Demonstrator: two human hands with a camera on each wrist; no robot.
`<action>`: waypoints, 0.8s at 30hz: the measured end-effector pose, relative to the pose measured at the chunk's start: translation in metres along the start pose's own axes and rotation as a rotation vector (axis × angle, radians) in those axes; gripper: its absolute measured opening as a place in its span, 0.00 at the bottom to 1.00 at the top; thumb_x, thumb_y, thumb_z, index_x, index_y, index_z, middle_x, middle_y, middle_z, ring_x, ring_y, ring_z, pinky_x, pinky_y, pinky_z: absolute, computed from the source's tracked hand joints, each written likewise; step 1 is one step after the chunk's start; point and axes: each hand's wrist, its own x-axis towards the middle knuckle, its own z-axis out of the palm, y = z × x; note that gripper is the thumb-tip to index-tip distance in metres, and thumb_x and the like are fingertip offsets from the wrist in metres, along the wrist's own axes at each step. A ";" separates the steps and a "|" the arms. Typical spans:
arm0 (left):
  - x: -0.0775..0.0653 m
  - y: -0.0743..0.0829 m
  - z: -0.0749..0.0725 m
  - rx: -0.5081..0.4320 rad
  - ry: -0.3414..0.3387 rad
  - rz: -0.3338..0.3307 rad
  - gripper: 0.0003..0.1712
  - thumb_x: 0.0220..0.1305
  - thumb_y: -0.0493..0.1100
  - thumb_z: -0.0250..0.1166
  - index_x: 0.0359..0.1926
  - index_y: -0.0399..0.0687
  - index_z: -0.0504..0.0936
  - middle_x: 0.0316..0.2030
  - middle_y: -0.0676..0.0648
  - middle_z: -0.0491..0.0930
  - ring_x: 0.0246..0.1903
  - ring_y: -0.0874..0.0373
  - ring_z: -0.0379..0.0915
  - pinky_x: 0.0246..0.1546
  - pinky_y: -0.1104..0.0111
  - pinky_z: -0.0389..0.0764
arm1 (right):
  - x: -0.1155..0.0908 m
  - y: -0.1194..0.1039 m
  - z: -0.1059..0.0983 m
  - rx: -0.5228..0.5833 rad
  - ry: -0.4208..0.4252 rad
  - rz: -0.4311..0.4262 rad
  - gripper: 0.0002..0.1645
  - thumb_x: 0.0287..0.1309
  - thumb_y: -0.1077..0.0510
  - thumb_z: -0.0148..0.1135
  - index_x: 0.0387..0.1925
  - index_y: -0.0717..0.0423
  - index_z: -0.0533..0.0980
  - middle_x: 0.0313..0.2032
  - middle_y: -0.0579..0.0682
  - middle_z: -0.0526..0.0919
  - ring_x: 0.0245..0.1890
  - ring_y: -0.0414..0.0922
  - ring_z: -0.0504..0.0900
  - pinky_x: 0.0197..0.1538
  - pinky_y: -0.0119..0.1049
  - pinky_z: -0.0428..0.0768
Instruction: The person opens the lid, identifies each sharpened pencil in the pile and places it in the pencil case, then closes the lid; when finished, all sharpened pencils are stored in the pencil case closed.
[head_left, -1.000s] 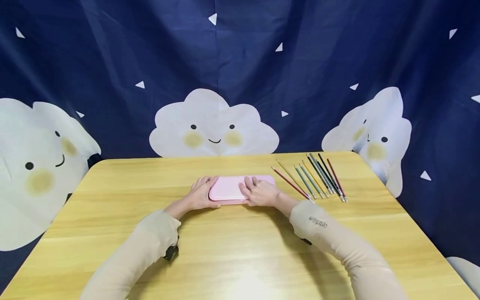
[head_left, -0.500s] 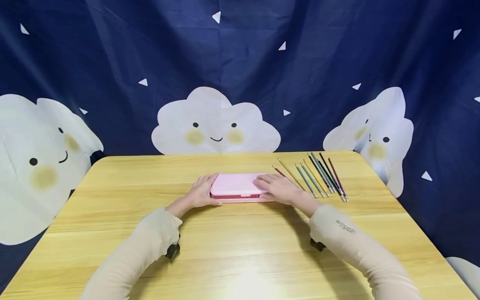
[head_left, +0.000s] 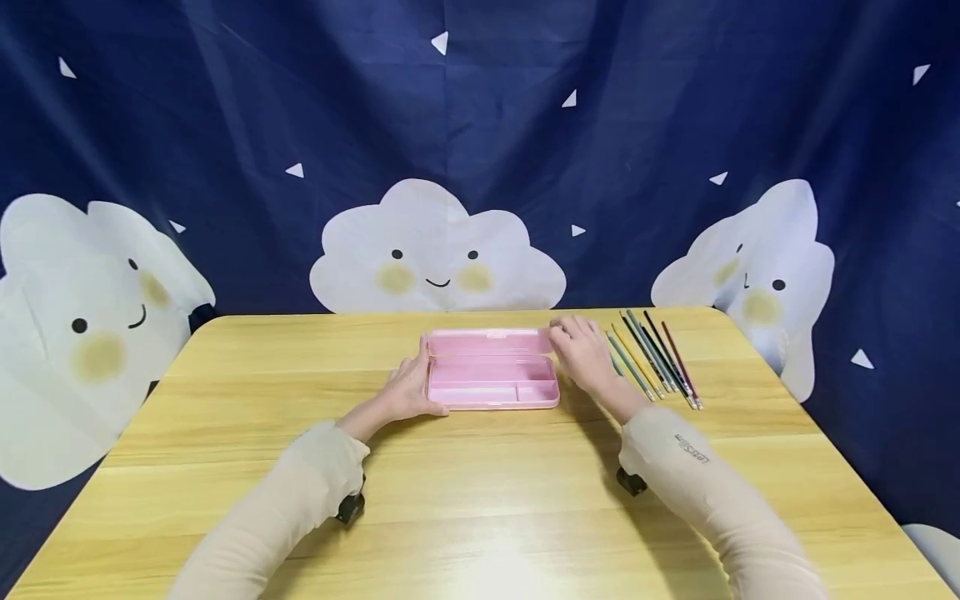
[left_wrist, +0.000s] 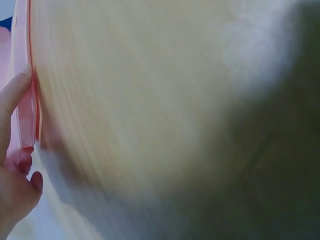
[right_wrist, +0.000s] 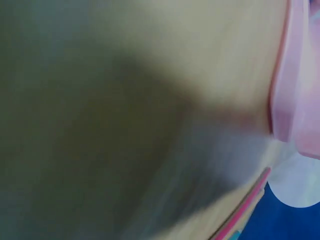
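Observation:
A pink pencil case (head_left: 493, 396) lies on the table with its lid (head_left: 487, 341) swung up and back. Inside are a long compartment and, along the front, two smaller ones; I see nothing in them. My left hand (head_left: 405, 390) grips the case's left end, thumb at the front corner and fingers toward the back. In the left wrist view that hand (left_wrist: 15, 175) touches the pink edge. My right hand (head_left: 585, 354) holds the lid's right end with bent fingers; the right wrist view shows the case (right_wrist: 287, 85) but not the hand.
Several pencils (head_left: 652, 354) lie fanned out on the wooden table (head_left: 480, 492), right of my right hand, which hides some of them. One red pencil (right_wrist: 245, 205) shows in the right wrist view. A dark blue curtain (head_left: 495, 125) with clouds hangs behind the table.
The case's lid was down, then slightly lifted, and now stands swung back, showing the inside. My right hand moved right and away from me with it. My left hand kept the left end.

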 end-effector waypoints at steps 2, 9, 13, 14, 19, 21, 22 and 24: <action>0.000 0.001 0.000 0.002 0.002 0.010 0.75 0.36 0.52 0.76 0.67 0.30 0.29 0.66 0.34 0.53 0.56 0.39 0.56 0.54 0.47 0.59 | 0.004 0.002 0.003 -0.012 -0.093 0.135 0.15 0.52 0.67 0.58 0.43 0.56 0.75 0.41 0.57 0.74 0.35 0.56 0.72 0.33 0.46 0.69; -0.001 0.001 -0.001 0.010 -0.010 0.024 0.71 0.38 0.52 0.75 0.68 0.30 0.33 0.66 0.33 0.54 0.56 0.40 0.56 0.53 0.48 0.60 | 0.007 0.005 0.015 -0.004 -0.577 0.493 0.32 0.63 0.59 0.48 0.67 0.55 0.54 0.52 0.61 0.70 0.52 0.59 0.67 0.53 0.56 0.64; -0.002 0.001 -0.001 0.041 -0.020 0.023 0.68 0.39 0.52 0.74 0.68 0.30 0.39 0.64 0.32 0.57 0.55 0.40 0.56 0.52 0.48 0.61 | 0.005 0.002 0.019 0.033 -0.735 0.521 0.28 0.65 0.57 0.45 0.65 0.58 0.58 0.54 0.61 0.70 0.55 0.61 0.64 0.55 0.60 0.62; -0.002 0.001 -0.001 0.052 -0.022 0.025 0.67 0.39 0.53 0.74 0.68 0.30 0.40 0.63 0.32 0.58 0.55 0.40 0.56 0.52 0.48 0.61 | 0.005 0.001 0.019 0.052 -0.770 0.521 0.26 0.65 0.57 0.44 0.63 0.60 0.60 0.54 0.61 0.70 0.55 0.61 0.64 0.55 0.60 0.62; -0.002 0.002 -0.001 0.101 -0.033 0.021 0.64 0.39 0.54 0.73 0.68 0.31 0.45 0.62 0.33 0.60 0.55 0.41 0.57 0.52 0.48 0.62 | 0.001 -0.003 0.010 0.157 -0.843 0.509 0.19 0.65 0.54 0.45 0.53 0.61 0.67 0.49 0.63 0.70 0.51 0.61 0.65 0.50 0.58 0.66; -0.001 0.004 -0.002 0.112 -0.032 0.019 0.63 0.39 0.54 0.74 0.68 0.32 0.48 0.62 0.33 0.61 0.54 0.41 0.58 0.52 0.48 0.63 | -0.001 -0.005 0.003 0.184 -0.827 0.480 0.18 0.64 0.52 0.48 0.49 0.60 0.69 0.44 0.62 0.71 0.47 0.60 0.67 0.47 0.56 0.67; -0.001 0.004 -0.002 0.116 -0.032 0.019 0.63 0.38 0.55 0.74 0.68 0.33 0.49 0.61 0.33 0.61 0.54 0.41 0.58 0.51 0.48 0.64 | -0.003 -0.007 -0.002 0.194 -0.812 0.469 0.20 0.63 0.52 0.50 0.50 0.61 0.69 0.43 0.63 0.71 0.46 0.60 0.67 0.47 0.55 0.67; 0.000 0.004 -0.002 0.118 -0.036 0.024 0.62 0.38 0.55 0.74 0.68 0.34 0.51 0.61 0.34 0.62 0.53 0.41 0.58 0.50 0.48 0.64 | -0.009 -0.011 -0.010 0.197 -0.785 0.445 0.25 0.60 0.50 0.54 0.53 0.62 0.70 0.42 0.63 0.73 0.45 0.60 0.69 0.47 0.55 0.67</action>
